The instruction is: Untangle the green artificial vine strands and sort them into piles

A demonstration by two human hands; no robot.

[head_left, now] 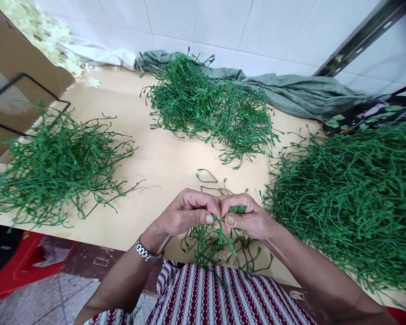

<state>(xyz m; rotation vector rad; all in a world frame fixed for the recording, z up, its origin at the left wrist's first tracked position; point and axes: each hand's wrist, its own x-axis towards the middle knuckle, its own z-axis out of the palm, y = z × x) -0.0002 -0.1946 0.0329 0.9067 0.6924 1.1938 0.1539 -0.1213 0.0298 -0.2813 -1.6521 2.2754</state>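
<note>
Close in front of my body, both hands meet over the table's near edge. My left hand [196, 211] is closed, thumb and forefinger pinching a green artificial flower stem [220, 230]. My right hand [245, 214] pinches the same stem from the other side, and a small green bunch shows inside its curled fingers. The held stem hangs down between the two thumbs. Below my hands lies a small loose heap of green stems [205, 253], partly hidden by them. A thin curved stem lies just beyond my fingers.
A pile of green stems [61, 162] lies left, another pile [206, 99] at the back, and a large heap [355, 194] right. A cardboard box [27, 54] and black wire frame [23, 74] stand left, near white flowers [43, 31]. Green cloth [291, 97] runs along the tiled wall.
</note>
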